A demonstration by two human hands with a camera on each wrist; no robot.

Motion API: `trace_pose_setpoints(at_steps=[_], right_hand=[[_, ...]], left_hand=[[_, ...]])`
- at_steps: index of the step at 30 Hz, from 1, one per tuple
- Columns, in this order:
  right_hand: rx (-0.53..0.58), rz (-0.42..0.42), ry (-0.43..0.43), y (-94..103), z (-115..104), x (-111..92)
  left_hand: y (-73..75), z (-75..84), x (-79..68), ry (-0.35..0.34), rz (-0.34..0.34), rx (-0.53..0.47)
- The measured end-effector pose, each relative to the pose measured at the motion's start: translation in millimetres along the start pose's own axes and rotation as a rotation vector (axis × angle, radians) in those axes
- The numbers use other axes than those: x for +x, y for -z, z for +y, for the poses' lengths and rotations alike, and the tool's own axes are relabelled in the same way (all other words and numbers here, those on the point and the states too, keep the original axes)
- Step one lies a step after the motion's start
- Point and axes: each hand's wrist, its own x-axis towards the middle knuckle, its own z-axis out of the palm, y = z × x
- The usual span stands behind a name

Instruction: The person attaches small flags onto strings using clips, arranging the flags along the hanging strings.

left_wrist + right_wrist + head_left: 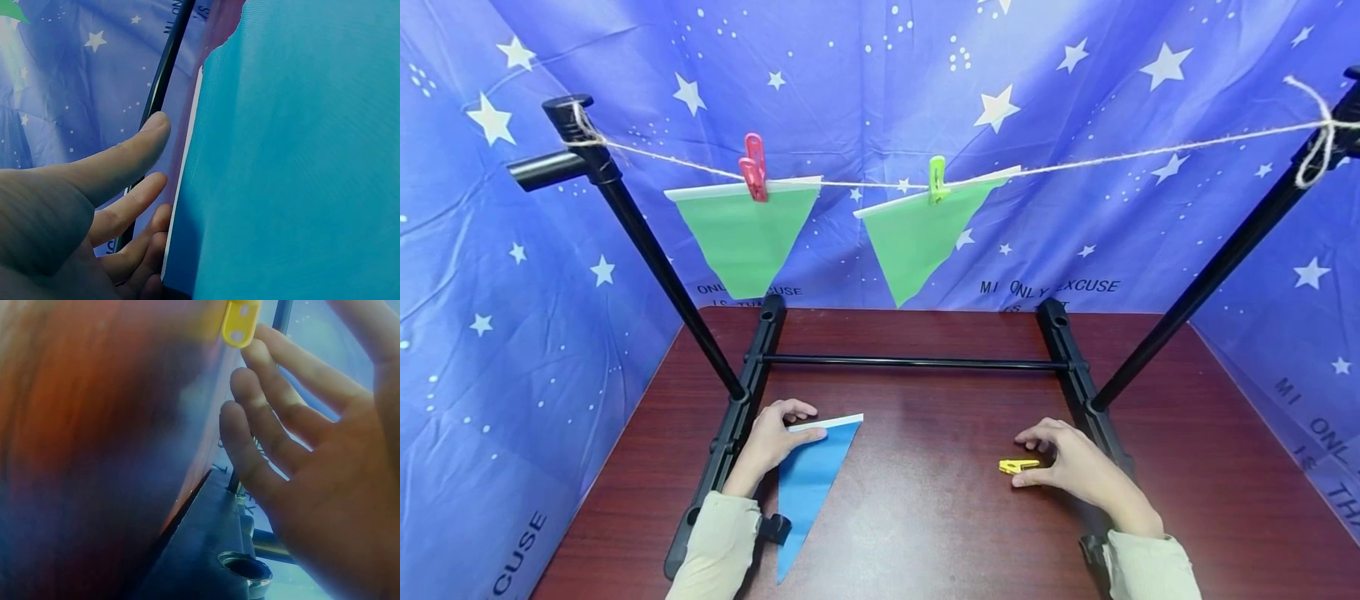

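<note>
A blue pennant (814, 477) with a white top edge lies on the table at left, its point toward me. My left hand (778, 440) is at that white edge, the thumb overlapping it in the head view. In the left wrist view the thumb and fingers are spread apart beside the pennant (287, 156), fingertips close to its edge. At right, a yellow clothespin (1018, 467) lies on the table. My right hand (1067, 462) is around it, thumb and fingers parted. The right wrist view shows the clothespin (240, 325) right at the fingertips.
A black frame (917, 362) with two upright poles stands on the dark red table (925, 517). A string (1112, 156) runs between the poles. Two green pennants (752, 237) hang from it, held by a red clothespin (754, 171) and a green clothespin (937, 179). Behind is a starry blue cloth (865, 83).
</note>
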Motion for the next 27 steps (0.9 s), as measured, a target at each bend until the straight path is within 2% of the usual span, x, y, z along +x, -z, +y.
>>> trace_pose_setpoints(at_steps=[15,21,27], right_hand=[[0.038,-0.089,0.001,-1.5,2.4,0.4],[0.027,-0.095,-0.003,-2.0,4.7,-0.7],[0.040,-0.101,0.005,-1.6,4.1,0.3]], left_hand=[[0.2,-0.1,-0.6,0.033,0.001,0.075],[-1.2,2.3,-0.2,0.023,-0.002,0.095],[-0.5,3.1,0.0,0.040,-0.010,0.110]])
